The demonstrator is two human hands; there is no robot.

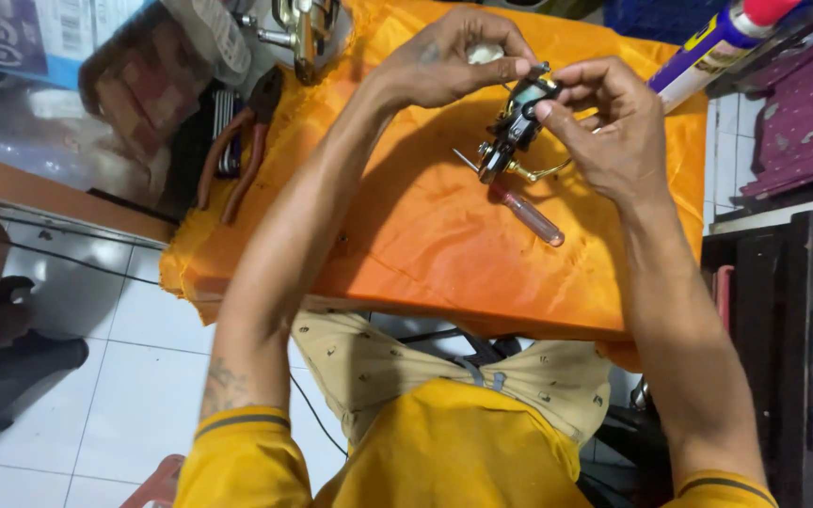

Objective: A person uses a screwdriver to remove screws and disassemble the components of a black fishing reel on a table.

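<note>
Orange cloth (444, 254) covers the small work surface above your lap, over white floor tiles (124, 320). Both your hands meet at about one o'clock in the view, and between them sits a small black fishing reel (517, 127) with a gold bail wire, lifted off the cloth. Your left hand (444, 61) pinches its top end with thumb and fingers closed; your right hand (613, 127) closes narrowly on the same upper end from three o'clock. The reel's long axis runs from one o'clock down to seven o'clock, its lower tip free. Neither hand is nearer; both touch it. A clear-handled screwdriver (529, 214) lies on the cloth just below, at six o'clock from the reel. Orange-handled pliers (242, 141) lie well apart at nine o'clock.
</note>
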